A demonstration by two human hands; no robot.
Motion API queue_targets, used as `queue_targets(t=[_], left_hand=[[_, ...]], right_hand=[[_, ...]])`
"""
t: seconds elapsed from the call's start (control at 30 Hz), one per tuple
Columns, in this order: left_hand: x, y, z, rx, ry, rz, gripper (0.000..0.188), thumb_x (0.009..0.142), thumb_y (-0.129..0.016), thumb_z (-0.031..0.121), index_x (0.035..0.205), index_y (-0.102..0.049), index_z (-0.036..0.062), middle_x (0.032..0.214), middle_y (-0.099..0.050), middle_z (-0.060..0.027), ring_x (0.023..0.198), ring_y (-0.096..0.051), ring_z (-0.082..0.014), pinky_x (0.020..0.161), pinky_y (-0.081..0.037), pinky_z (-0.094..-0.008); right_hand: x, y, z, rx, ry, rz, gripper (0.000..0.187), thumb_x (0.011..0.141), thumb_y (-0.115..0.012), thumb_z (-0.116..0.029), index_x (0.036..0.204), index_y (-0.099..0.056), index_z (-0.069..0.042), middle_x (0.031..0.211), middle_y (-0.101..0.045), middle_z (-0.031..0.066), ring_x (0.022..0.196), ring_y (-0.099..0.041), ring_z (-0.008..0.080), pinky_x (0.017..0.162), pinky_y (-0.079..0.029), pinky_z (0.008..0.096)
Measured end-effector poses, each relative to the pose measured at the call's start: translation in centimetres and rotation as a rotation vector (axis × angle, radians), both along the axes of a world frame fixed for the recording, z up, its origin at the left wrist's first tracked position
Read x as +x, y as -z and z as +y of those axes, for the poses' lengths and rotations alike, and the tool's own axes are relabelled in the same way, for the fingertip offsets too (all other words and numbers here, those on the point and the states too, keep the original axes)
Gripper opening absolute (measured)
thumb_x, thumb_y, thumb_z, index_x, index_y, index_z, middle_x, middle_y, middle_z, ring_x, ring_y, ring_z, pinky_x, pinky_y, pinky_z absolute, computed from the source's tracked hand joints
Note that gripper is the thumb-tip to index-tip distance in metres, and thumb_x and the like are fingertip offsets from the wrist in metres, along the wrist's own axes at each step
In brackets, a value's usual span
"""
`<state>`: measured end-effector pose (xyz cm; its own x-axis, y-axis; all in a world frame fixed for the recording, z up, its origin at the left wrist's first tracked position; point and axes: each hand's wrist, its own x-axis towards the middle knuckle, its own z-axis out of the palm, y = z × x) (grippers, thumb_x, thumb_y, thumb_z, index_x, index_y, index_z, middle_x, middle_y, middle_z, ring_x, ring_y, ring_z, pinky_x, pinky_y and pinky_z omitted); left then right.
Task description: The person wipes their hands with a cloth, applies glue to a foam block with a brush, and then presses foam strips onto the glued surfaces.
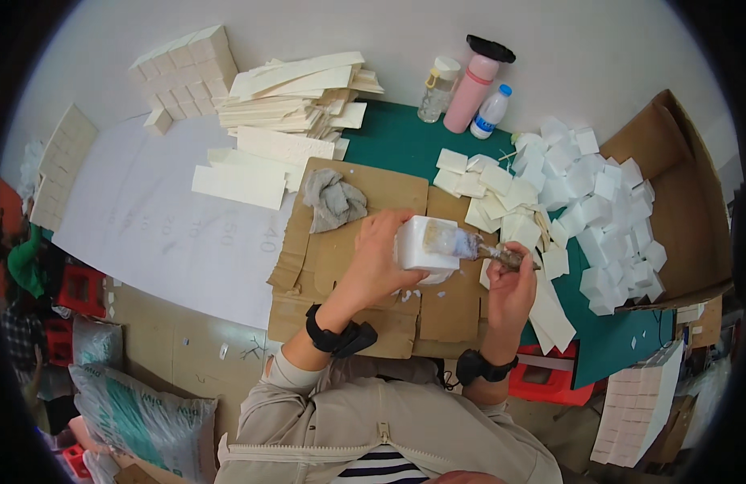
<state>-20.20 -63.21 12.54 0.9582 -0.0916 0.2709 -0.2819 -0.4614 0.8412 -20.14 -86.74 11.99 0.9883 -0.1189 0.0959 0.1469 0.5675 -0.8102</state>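
2 hands work over a flattened cardboard sheet [365, 315] laid on the counter [405, 137]. The left hand [381, 254] cups a white foam block [425, 242] from its left side, fingers wrapped around and pressed against the block's faces, holding it just above the cardboard. The right hand [512, 282] grips the handle of a paintbrush [478, 246], fingers curled shut around it, and the bristles lie across the block's top face.

The block looks very light and stiff, yet easily dented at corners and edges; its faces seem slightly rough, so slipping is unlikely where it is dry. I judge the safest hold to be broad contact on 2 opposite side faces, as the left hand has it, away from the brushed face, which is probably wet and tacky.

A crumpled grey rag [334, 200] lies on the cardboard beyond the left hand. To the right, a loose heap of white foam blocks [607, 218] spills out of an open cardboard box [679, 194], with thin cream squares [494, 194] scattered between the heap and the hands. Farther back sit a stack of cream strips [296, 101], a clear bottle [437, 89], a pink flask [474, 85] and a small white bottle [490, 111]. A large white paper sheet [163, 218] covers the counter's left part.
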Motion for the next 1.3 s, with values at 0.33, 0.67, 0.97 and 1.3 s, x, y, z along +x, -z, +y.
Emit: queue_targets(t=[0.33,0.67,0.97,1.3], left_hand=[[0.6,1.1,0.4,0.003,-0.032,-0.055,0.079,0.058,-0.085,0.017,0.128,-0.049,0.0072,0.122,-0.054,-0.0123,0.118,-0.044,-0.0366,0.102,-0.035,-0.0457],[0.5,0.2,1.3,0.029,-0.061,-0.004,0.079,0.06,-0.086,0.014,0.129,-0.049,0.0043,0.125,-0.053,-0.0139,0.122,-0.045,-0.0347,0.106,-0.037,-0.0428],[0.5,0.0,0.3,0.097,-0.036,-0.111,0.075,0.057,-0.085,0.011,0.124,-0.052,0.007,0.125,-0.054,-0.0132,0.122,-0.045,-0.0354,0.106,-0.037,-0.0437],[0.2,-0.3,0.6,0.094,0.021,-0.088,0.074,0.057,-0.084,0.008,0.124,-0.052,0.0077,0.125,-0.054,-0.0129,0.123,-0.045,-0.0356,0.107,-0.037,-0.0431]], right_hand=[[0.4,-0.9,0.6,-0.032,0.041,-0.043,0.022,0.101,-0.054,-0.018,0.108,-0.058,0.002,0.085,-0.058,0.0059,0.068,-0.051,0.0118,0.062,-0.042,0.0258],[1.1,-0.9,-0.4,-0.158,0.154,-0.042,0.018,0.1,-0.055,-0.013,0.105,-0.06,0.002,0.087,-0.058,0.005,0.068,-0.052,0.0105,0.062,-0.042,0.0246],[1.8,-1.3,1.7,-0.062,0.057,-0.052,0.016,0.099,-0.057,-0.014,0.105,-0.06,0.0,0.094,-0.059,0.0047,0.073,-0.052,0.011,0.065,-0.044,0.0254],[2.5,0.0,1.4,0.057,0.116,0.023,0.017,0.099,-0.056,-0.015,0.104,-0.06,0.0,0.088,-0.059,0.0051,0.069,-0.051,0.0116,0.064,-0.043,0.0261]])
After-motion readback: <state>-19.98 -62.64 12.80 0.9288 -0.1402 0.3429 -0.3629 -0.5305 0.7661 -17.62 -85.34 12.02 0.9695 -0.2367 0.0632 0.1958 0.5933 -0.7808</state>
